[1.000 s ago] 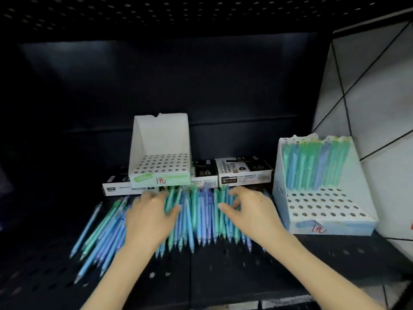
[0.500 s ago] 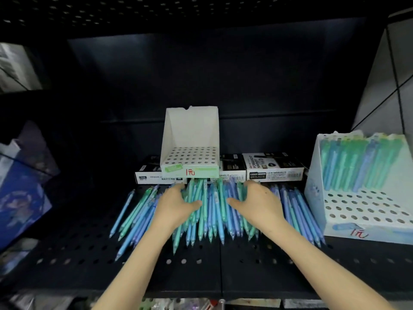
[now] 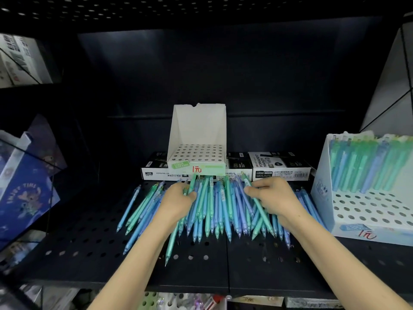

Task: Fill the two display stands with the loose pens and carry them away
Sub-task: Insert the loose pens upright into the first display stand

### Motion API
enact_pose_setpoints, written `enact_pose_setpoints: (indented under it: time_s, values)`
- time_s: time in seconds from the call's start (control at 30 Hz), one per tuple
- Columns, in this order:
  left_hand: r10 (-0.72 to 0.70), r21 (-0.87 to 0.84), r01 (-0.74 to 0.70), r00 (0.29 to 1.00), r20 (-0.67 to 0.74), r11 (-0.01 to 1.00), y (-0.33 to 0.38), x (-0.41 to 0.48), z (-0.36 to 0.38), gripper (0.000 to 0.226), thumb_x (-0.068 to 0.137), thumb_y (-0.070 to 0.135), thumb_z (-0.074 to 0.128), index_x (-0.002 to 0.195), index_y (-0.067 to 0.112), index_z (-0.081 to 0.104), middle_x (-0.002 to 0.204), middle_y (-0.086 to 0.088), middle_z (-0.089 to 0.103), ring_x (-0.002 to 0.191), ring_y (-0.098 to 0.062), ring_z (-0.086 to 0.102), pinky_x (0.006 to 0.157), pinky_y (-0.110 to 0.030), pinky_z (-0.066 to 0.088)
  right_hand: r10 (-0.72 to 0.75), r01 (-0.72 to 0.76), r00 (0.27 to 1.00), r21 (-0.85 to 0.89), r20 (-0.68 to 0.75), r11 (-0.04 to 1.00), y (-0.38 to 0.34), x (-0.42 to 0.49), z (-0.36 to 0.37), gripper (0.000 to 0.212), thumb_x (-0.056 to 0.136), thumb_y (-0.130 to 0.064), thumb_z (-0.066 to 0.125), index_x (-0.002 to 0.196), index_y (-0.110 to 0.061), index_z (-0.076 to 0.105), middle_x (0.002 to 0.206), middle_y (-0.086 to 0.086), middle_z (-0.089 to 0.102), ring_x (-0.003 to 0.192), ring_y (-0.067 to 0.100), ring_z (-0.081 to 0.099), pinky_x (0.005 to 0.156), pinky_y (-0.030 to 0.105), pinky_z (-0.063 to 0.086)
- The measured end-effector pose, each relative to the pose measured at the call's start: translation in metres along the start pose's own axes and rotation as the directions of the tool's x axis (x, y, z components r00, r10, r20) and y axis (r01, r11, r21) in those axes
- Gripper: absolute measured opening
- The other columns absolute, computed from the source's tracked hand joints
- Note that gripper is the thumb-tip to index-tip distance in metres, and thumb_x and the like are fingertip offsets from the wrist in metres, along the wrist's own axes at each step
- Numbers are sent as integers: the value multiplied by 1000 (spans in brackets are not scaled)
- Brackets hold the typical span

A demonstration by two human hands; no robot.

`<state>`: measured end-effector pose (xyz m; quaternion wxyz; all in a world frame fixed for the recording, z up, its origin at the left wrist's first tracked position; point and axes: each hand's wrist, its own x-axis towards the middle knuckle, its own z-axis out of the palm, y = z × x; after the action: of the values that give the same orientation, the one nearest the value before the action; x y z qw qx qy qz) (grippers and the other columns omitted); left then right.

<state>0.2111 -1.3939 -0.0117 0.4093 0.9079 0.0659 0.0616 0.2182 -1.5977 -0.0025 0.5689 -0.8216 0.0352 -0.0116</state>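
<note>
Several loose blue and green pens (image 3: 214,211) lie spread across the black perforated shelf (image 3: 201,260). My left hand (image 3: 176,202) grips a green pen whose tip points down towards me. My right hand (image 3: 274,198) pinches another green pen lying slantwise over the pile. An empty white display stand (image 3: 197,135) with a holed base sits behind the pens on marker boxes. A second white stand (image 3: 366,189) at the right holds a back row of pens, with its front holes bare.
Black-and-white permanent marker boxes (image 3: 279,166) line the back of the shelf. Blue printed folders (image 3: 24,182) lean at the left. A white panelled wall (image 3: 393,90) rises at the right. More goods show below the shelf's front edge (image 3: 201,300).
Both hands went from lying spread on the pile to each curling round a green pen. The view has shifted, so the stands sit further right.
</note>
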Motion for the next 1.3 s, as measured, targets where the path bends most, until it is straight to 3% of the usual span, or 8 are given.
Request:
enact_pose_setpoints:
  time_s: [0.07,0.13,0.4,0.57,0.7,0.93,1.17,1.3]
  values:
    - [13,-48,-14,1000,-16,999,-3,-1,-3,35,98,21,43,125,1,50,99,-7,60,81,-17,56,66,-24,41,37,-43,998,116,49,992,-3,-4,-5,22,84,-18,68,97,-1,65,67,2,51,52,11,39,41,17,34]
    - [15,-125,-20,999,-39,992,-5,-4,-7,31,99,22,41,117,-2,52,77,-2,52,64,-13,46,57,-23,36,32,-42,998,196,55,980,-5,-8,-12,20,83,-19,69,94,-1,66,60,4,47,46,10,35,37,18,28]
    - [167,-480,-134,986,27,867,38,-28,-16,28,99,23,40,124,17,51,59,5,46,46,-6,40,73,-34,44,-163,217,971,357,-174,909,-21,-45,-66,20,79,-25,69,76,-6,62,49,1,54,41,12,48,38,19,40]
    - [333,-591,-210,937,106,779,85,-32,11,23,100,26,36,119,21,49,53,12,44,44,-5,37,73,-23,36,-284,498,725,192,-628,845,-16,-59,-132,13,84,-18,67,75,-13,60,53,0,62,47,10,61,42,18,48]
    - [383,-645,-220,915,123,732,119,-26,41,17,100,24,36,112,16,45,57,9,44,45,-6,37,59,-20,35,-323,385,569,-102,-756,917,4,-47,-171,13,85,-23,66,80,-21,55,76,9,65,58,14,65,45,20,50]
    - [491,-769,-188,852,181,611,160,-28,83,12,100,19,39,100,17,51,58,7,47,46,-7,38,45,-15,34,-337,233,578,-245,-743,941,29,-22,-190,10,86,-20,65,84,-17,55,76,5,64,60,17,65,61,46,55]
    - [518,-795,-152,825,225,587,165,-31,102,17,100,22,39,106,19,55,60,7,49,48,-5,41,47,-19,33,-361,152,649,-350,-670,924,35,-7,-187,14,86,-17,64,77,-16,54,69,3,63,61,20,65,56,34,52]
    - [528,-786,-151,812,247,600,163,-32,104,18,99,24,40,108,20,55,59,9,49,48,-5,42,50,-22,33,-356,67,690,-434,-630,898,37,2,-187,16,86,-16,65,74,-8,58,64,10,63,60,25,62,61,39,52]
